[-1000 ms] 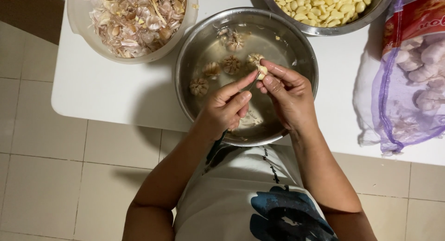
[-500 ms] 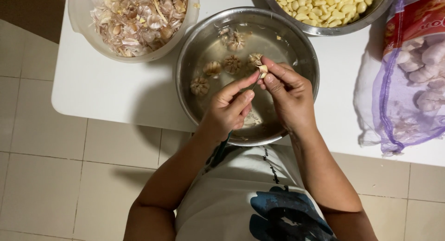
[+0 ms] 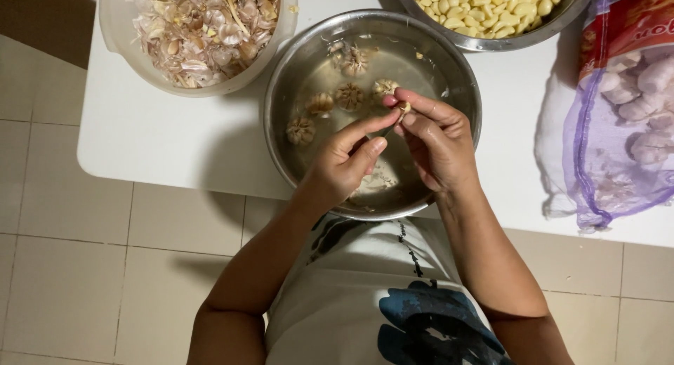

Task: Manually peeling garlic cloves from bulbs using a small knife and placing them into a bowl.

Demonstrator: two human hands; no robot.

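Little has shifted since the earlier frame: both hands stay over the steel bowl (image 3: 281,91) on the white desk (image 3: 161,133). From left, a tub of garlic skins (image 3: 203,28), then the left hand (image 3: 344,165) and right hand (image 3: 439,144), fingers pinching one garlic clove (image 3: 404,110) between them; a mesh bag of garlic (image 3: 618,105) lies right.

Bowl of skins (image 3: 126,49) left of steel basin (image 3: 449,63).
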